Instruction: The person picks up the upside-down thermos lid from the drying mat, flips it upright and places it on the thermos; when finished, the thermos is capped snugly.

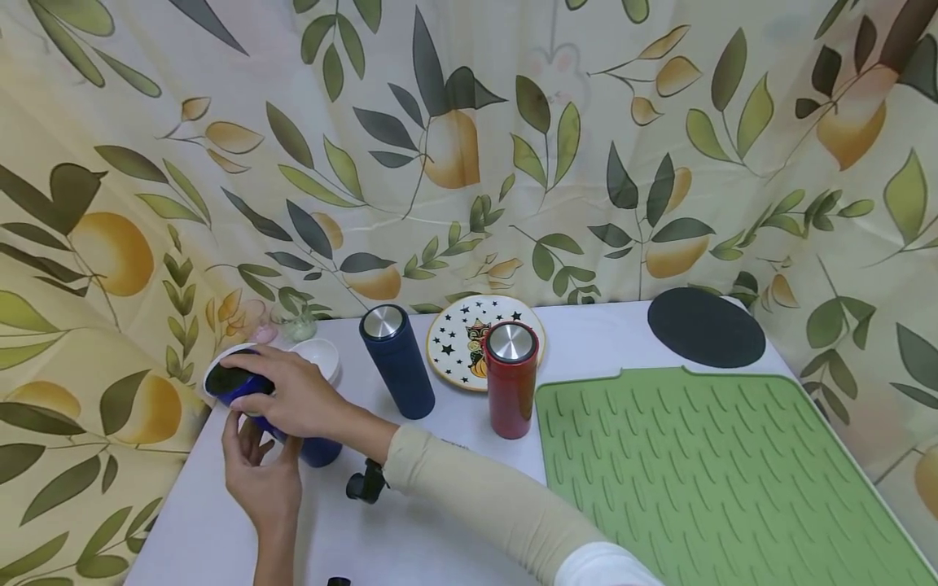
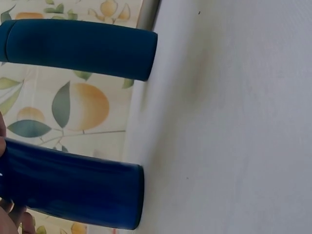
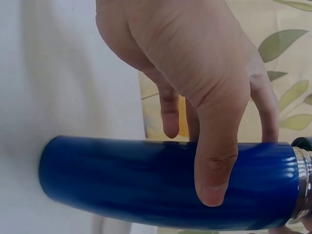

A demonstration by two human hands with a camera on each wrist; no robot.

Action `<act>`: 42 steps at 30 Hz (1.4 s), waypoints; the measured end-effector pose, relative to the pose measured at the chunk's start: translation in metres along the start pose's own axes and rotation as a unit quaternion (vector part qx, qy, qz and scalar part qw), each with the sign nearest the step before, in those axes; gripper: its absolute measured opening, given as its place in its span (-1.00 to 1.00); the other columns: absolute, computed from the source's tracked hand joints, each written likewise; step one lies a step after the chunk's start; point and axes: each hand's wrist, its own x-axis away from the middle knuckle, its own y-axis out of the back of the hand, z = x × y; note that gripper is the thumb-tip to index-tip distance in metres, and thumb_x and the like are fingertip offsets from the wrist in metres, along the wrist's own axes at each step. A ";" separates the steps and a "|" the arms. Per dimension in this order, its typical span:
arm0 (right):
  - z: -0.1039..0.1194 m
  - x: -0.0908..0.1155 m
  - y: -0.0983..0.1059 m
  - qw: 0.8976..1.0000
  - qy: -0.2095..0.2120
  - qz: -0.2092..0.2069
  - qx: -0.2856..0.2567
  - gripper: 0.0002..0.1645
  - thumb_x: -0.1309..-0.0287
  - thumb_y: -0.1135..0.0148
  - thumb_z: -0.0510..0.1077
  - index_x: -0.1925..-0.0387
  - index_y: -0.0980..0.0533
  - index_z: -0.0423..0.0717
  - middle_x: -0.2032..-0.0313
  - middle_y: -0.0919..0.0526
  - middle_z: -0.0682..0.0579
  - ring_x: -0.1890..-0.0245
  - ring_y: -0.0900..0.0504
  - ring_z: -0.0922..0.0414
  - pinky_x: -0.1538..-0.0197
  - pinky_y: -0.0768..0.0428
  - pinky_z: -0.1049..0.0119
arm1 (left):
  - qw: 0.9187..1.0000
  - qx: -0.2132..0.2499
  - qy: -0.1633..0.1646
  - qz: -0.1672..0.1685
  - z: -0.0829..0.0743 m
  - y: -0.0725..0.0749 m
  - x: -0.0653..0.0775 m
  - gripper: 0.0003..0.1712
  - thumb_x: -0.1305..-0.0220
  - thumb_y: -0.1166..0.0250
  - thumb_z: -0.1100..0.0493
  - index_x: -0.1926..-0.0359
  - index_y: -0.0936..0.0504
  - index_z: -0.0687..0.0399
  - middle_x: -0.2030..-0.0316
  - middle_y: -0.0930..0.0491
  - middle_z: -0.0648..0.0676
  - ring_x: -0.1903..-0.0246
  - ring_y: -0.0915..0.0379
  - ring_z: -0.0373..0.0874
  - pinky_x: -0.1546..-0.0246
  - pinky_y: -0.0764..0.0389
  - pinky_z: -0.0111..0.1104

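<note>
A glossy blue thermos bottle (image 3: 131, 180) is between both hands at the table's left side. My left hand (image 1: 267, 484) grips its body from the near side, the thumb (image 3: 214, 185) laid across the blue wall. Reaching over from the right, my right hand (image 1: 296, 395) holds the top end between thumb and fingers. The metal threaded neck (image 3: 303, 183) is bare, with a dark piece at its edge. Past the right fingers shows a dark round thing with a white rim (image 1: 223, 378); the hand covers part of it. Beside the hands stands a navy thermos bottle (image 1: 399, 366), closed with a steel-topped lid.
A red thermos bottle (image 1: 510, 391) stands before a cat-patterned plate (image 1: 443, 350). A white bowl (image 1: 322, 352) and small pink and green ornaments (image 1: 296, 325) are behind the hands. To the right lie a ridged green mat (image 1: 733, 472) and a black round mat (image 1: 706, 327). Patterned curtains hang behind.
</note>
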 end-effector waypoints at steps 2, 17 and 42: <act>-0.001 -0.001 -0.001 1.000 -0.002 -0.005 0.002 -0.38 -0.15 -0.18 0.10 -0.26 -0.28 0.35 -0.30 -0.21 0.20 -0.23 -0.23 0.28 -0.13 -0.33 0.36 | 1.000 0.001 -0.010 0.002 0.001 -0.001 0.000 -0.10 0.13 -0.46 0.38 -0.25 -0.34 -0.24 -0.07 -0.51 0.05 -0.02 -0.44 -0.24 0.23 -0.42 -0.49; 0.000 0.014 0.010 0.998 0.004 -0.004 0.056 -0.37 -0.14 -0.19 0.09 -0.26 -0.27 0.33 -0.24 -0.29 0.21 -0.16 -0.29 0.26 -0.13 -0.31 0.24 | 1.000 -0.011 -0.028 -0.001 0.003 -0.003 -0.001 -0.13 0.12 -0.45 0.37 -0.24 -0.36 -0.24 0.00 -0.55 0.09 0.05 -0.48 -0.28 0.22 -0.43 -0.48; -0.008 0.015 0.010 0.999 0.035 0.001 0.001 -0.39 -0.15 -0.19 0.08 -0.26 -0.30 0.27 -0.27 -0.27 0.19 -0.21 -0.25 0.24 -0.16 -0.31 0.30 | 0.999 -0.039 -0.009 0.009 0.000 0.003 -0.001 -0.12 0.13 -0.48 0.30 -0.23 -0.34 -0.32 -0.01 -0.55 0.06 0.03 -0.48 -0.26 0.17 -0.44 -0.49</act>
